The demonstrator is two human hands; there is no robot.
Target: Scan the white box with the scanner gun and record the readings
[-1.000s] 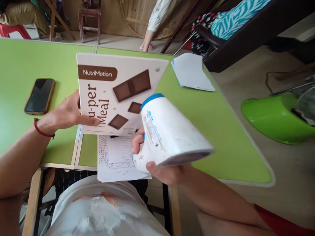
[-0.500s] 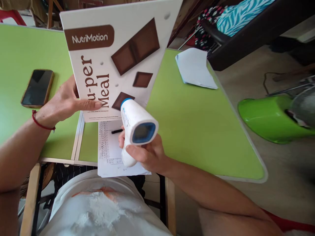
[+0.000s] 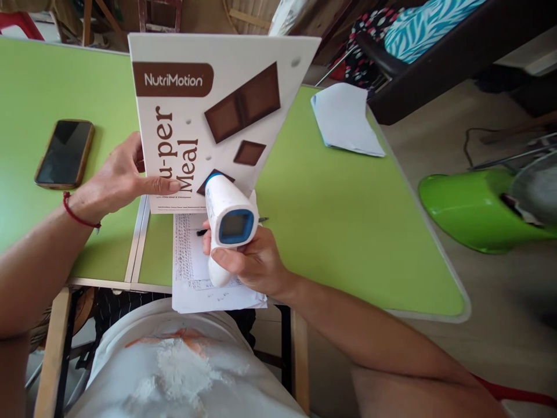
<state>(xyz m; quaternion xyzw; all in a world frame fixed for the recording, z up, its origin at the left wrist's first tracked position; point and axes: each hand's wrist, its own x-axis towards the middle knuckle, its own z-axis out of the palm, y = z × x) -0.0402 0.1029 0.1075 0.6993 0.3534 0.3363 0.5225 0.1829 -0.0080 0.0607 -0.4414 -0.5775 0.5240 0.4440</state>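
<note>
One pack in the left hand (image 3: 119, 171), one thermometer gun in the right hand (image 3: 259, 261).
The left forearm reaches up from the lower left, its hand gripping the NutriMotion pack (image 3: 213, 113) by the left edge, thumb flat on the front; the right forearm slants inward, fingers closed round the handle of the thermometer gun (image 3: 228, 215), screen towards the wearer. One phone (image 3: 64, 154) lies left of the left hand; one pen (image 3: 201, 233) and written sheets (image 3: 187, 261) lie beneath the right.
</note>
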